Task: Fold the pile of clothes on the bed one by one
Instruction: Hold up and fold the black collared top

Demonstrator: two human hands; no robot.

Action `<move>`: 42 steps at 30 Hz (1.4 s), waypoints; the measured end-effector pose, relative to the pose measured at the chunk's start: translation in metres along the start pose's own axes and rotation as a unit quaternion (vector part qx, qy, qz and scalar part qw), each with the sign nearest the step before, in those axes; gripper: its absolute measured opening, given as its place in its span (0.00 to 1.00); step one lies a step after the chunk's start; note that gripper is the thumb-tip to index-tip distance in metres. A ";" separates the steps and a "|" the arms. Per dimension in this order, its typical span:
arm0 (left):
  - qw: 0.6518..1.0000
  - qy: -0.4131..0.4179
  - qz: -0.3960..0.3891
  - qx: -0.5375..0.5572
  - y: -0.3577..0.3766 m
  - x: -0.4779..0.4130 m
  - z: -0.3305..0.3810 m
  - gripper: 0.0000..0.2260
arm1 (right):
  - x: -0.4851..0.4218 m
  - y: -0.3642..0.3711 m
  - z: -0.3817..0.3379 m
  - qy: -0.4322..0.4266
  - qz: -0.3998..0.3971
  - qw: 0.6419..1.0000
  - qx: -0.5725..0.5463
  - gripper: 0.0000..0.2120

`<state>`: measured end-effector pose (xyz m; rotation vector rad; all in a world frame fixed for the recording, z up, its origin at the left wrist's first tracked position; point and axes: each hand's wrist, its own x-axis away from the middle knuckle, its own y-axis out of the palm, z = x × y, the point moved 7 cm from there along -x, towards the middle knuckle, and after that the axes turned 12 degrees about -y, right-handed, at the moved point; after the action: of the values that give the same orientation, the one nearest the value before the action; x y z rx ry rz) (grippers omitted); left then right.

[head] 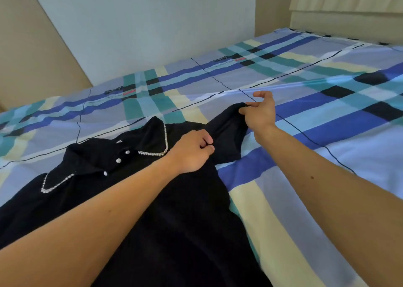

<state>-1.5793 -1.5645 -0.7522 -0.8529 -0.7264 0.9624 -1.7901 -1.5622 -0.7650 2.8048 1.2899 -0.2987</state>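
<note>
plaid bed (327, 116) carries a black shirt (174, 210) spread centre to 7 o'clock, left hand (192, 151) clamped on its shoulder, right hand (259, 112) pinching the sleeve (226, 132) at 1 o'clock; sleeve fold seems underway, next likely swinging it inward toward 8 o'clock.

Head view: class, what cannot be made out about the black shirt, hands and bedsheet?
Head view only:
- Hem of the black shirt: cut off by the bottom edge.
- Cuff of the sleeve: hidden by the right hand pinching it.
- Shirt fabric inside the left hand: hidden by its curled fingers.
- Label print on the bedsheet: too small to read.
</note>
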 end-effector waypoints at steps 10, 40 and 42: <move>0.995 0.059 0.070 -0.037 0.044 0.019 -0.006 0.23 | 0.023 0.029 0.031 0.147 -0.273 0.946 0.096 0.39; 0.792 -0.226 -0.069 0.562 -0.049 0.015 -0.069 0.26 | 0.099 0.112 -0.099 -0.022 -0.543 0.831 -0.119 0.24; 0.821 -0.261 -0.049 0.506 -0.050 0.018 -0.086 0.13 | 0.094 0.109 -0.090 -0.028 -0.519 0.852 -0.070 0.18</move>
<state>-1.4812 -1.5879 -0.7473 0.4077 -0.5750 1.3016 -1.6337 -1.5527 -0.6994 1.6840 2.5376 -0.2697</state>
